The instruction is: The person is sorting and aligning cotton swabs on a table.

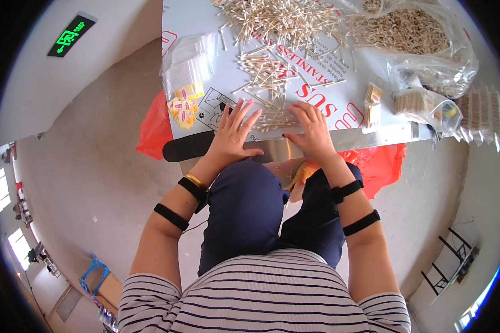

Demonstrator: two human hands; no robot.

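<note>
Both of my hands rest at the near edge of the table, on either side of a small group of cotton swabs (272, 120). My left hand (234, 136) is open, its fingers spread and their tips by the left ends of the swabs. Across from it, my right hand (314, 132) is open too, with fingers stretched forward and the thumb apart; its fingertips touch or nearly touch the swabs. Just beyond lies a looser cluster of swabs (265, 72), and behind that a large heap of swabs (283, 22).
Clear plastic bags (190, 61) and small yellow labels (183, 105) lie at the left. At the right are a filled swab pack (373, 105), a big bag of swabs (405, 33) and stacked packs (480, 114). Red bags (153, 127) hang at the table edge.
</note>
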